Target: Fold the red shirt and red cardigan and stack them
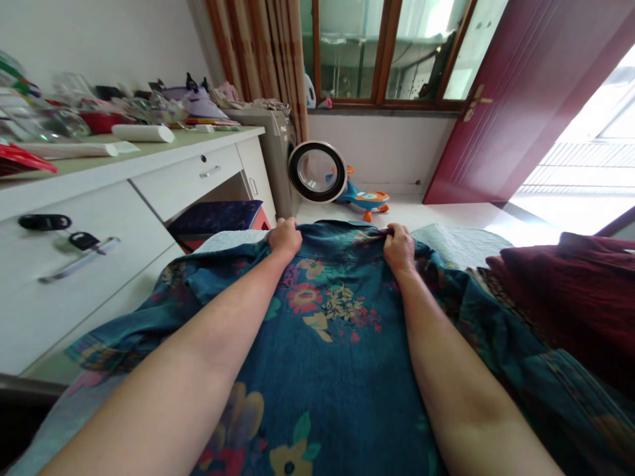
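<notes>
A dark teal floral shirt lies spread out in front of me, back side up, its collar at the far end and its sleeves reaching out to both sides. My left hand is closed on the cloth by the left end of the collar. On the other side, my right hand pinches the shirt near the collar's right end. Beneath the shirt is a pale quilted cover, of which only parts show.
Dark red folded clothes lie to the right. On the left runs a white desk with clutter on top. Beyond stands a washing machine with its round door open, and a blue-orange ride-on toy. A red door stands open.
</notes>
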Motion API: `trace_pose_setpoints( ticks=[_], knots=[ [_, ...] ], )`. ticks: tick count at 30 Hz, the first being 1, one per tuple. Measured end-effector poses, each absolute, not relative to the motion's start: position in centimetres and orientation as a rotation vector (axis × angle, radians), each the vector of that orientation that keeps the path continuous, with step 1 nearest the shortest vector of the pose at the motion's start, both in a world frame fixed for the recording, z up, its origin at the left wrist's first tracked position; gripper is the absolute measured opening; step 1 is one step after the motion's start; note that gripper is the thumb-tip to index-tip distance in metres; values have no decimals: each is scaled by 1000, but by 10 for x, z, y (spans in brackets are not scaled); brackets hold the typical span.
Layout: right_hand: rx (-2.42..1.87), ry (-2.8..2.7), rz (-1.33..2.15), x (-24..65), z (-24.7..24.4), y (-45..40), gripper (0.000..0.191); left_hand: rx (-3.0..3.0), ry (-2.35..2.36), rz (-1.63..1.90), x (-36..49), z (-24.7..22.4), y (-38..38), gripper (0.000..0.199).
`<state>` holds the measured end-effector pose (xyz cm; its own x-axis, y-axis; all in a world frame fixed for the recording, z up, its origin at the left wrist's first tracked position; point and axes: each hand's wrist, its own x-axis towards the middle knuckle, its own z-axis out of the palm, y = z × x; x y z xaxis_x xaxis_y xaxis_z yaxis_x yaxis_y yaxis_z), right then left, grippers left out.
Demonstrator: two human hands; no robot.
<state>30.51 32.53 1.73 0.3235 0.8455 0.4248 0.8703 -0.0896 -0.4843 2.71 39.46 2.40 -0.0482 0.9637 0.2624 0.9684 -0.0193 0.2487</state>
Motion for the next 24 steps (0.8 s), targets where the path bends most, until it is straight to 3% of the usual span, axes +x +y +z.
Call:
trace_pose_setpoints(
  ticks=[5,9,13,18,24],
  knots=[
    [-2112,-1764,95,299,-1,327,72,-2128,-2270,-438,18,5,383,45],
    [-2177,-1759,-32,294,-4,326,56,-2132,-2033,-456,31,-1,371,52],
    [-1982,-1877,-93,285,0,325,43,-2583,-1660,-394,60,-1,359,50],
    [-2147,-2032,173,286,-6,325,54,-2782,-1729,-131,77,-10,353,65],
    [-2387,-1803,177,296,-9,326,69,-2684,-1892,-167,66,-11,361,69]
  ],
)
